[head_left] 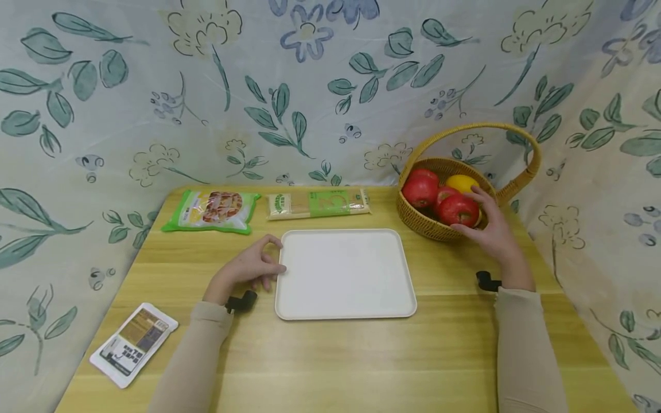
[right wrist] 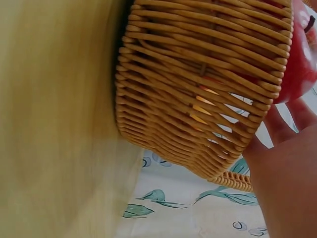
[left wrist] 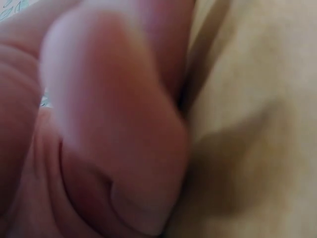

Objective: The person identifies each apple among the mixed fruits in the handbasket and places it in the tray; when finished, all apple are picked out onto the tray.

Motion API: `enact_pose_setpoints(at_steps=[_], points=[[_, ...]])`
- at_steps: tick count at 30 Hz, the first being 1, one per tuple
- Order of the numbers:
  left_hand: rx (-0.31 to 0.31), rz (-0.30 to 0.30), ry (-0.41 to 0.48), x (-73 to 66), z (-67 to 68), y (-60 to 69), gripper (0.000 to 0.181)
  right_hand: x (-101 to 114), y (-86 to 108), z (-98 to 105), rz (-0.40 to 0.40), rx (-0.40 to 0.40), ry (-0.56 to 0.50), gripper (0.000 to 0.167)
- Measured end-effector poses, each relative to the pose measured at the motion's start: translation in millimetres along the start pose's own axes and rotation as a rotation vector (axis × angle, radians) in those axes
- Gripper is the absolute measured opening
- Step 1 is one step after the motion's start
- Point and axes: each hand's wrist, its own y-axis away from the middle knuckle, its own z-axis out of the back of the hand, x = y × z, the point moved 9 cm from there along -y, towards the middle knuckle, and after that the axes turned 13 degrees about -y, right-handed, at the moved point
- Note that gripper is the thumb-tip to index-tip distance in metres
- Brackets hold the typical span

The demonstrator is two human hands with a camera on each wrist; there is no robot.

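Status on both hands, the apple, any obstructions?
Right hand gripping front red apple. Left hand at white tray's left edge. Apple inside wicker basket; arched handle above, possible snag.

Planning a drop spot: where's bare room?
Free: tray, except its left edge where the left hand is; table in front, between the sleeves; table between tray and right sleeve; table between bag and pouch.
Crowded: back edge, with bag, noodles and basket; the basket itself, with fruit and the right hand at an apple.
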Motion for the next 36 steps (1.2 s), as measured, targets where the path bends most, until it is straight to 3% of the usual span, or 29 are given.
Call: enact_pose_setpoints(at_steps=[7, 17, 24, 36], points=[[0.007, 0.005, -0.005, -0.2, -0.9, 0.4, 0.067, -6.9, -0.5, -3.4, -0.014, 0.012, 0.067, 0.074], [0.012, 0.031, 0.014, 2.1, -2.1, -1.0, 0.071, -8.8, -4.1, -2.5, -0.018, -0.001, 0.045, 0.071], [0.018, 0.021, 0.014, 0.8, -1.6, -1.0, 0.071, -8.1, -3.4, -2.0, 0.01, -0.037, 0.083, 0.066], [0.025, 0.024, 0.019, 0.3, -1.3, -0.9, 0.072, -4.3, -3.8, 0.1, 0.066, -0.072, 0.04, 0.066]])
